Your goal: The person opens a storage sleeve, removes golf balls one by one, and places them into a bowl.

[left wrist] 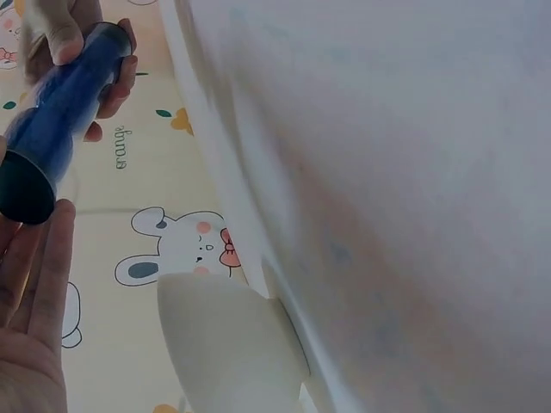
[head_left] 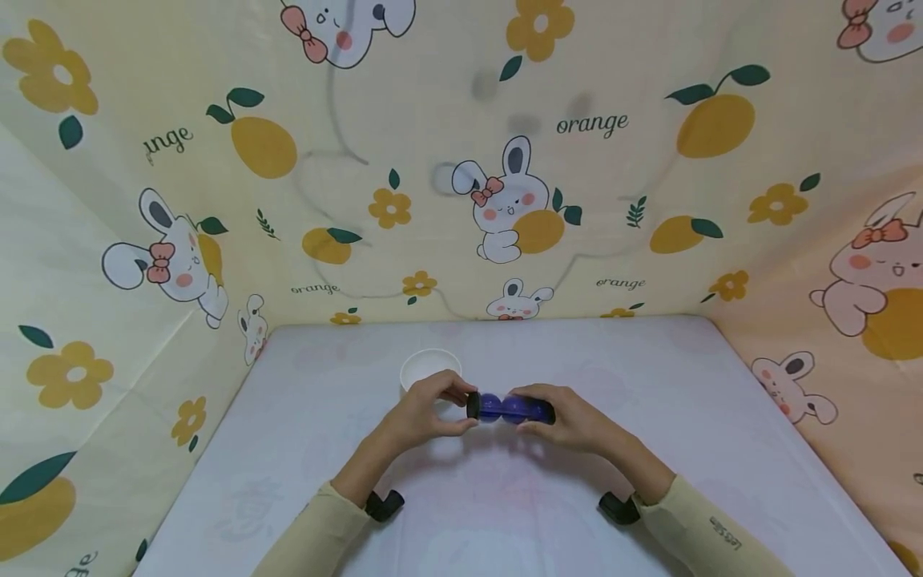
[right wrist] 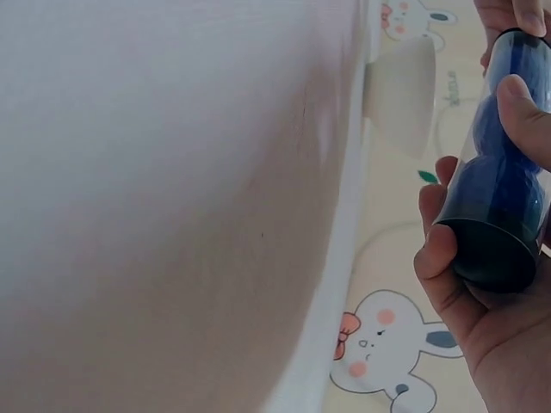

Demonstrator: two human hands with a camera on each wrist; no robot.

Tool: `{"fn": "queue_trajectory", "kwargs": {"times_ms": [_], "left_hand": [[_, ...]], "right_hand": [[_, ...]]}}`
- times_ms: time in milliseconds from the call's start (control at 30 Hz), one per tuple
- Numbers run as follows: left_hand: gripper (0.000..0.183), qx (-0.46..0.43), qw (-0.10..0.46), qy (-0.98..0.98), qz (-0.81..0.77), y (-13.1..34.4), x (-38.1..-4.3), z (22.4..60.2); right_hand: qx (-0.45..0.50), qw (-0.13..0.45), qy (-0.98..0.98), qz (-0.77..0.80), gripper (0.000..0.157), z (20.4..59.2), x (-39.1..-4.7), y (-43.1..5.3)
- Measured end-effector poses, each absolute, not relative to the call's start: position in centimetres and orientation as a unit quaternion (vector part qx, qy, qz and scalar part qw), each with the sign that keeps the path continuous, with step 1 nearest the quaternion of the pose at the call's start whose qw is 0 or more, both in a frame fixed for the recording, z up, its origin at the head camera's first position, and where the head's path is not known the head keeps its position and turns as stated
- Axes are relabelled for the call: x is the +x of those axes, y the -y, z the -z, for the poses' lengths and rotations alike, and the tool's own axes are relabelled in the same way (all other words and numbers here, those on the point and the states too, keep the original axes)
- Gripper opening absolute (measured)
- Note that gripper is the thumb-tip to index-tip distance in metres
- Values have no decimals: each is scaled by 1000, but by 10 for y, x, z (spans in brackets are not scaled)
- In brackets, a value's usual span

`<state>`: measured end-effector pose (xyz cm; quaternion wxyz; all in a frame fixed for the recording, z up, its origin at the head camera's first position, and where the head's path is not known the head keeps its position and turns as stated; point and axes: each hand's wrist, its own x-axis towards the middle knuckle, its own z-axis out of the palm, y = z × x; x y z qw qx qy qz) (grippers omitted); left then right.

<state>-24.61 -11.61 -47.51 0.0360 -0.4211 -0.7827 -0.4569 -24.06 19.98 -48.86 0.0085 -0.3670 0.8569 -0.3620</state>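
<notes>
Tube [head_left: 534, 409] with blue balls [head_left: 490, 407] inside is low in the middle of the frame, held over the white table [head_left: 497, 513]. The left hand [head_left: 429, 410] pinches one black end [head_left: 473, 405]; the right hand [head_left: 570, 417] grips the other. A white bowl [head_left: 427, 365] sits up and to the left.

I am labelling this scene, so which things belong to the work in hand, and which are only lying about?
Work in hand:
- clear tube with blue balls, held by left hand and right hand

Apparently aside:
- white bowl, untouched, its role unclear
- printed backdrop
</notes>
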Motion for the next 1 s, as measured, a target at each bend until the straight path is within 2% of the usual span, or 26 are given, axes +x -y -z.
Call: {"fn": "queue_trajectory", "kwargs": {"times_ms": [267,633,733,1000], "left_hand": [[45,-416,53,787,452,114,-245,475],[44,-417,30,789,451,116,-245,473],[44,-417,20,787,455,117,-244,472],[42,-402,-52,772,490,120,-245,474]], "right_hand": [[-357,9,-866,350,53,489,-242,-200],[-373,11,-856,358,53,489,-241,-201],[-376,17,-854,359,53,490,-241,-201],[-376,25,-857,352,55,491,-240,-207]]}}
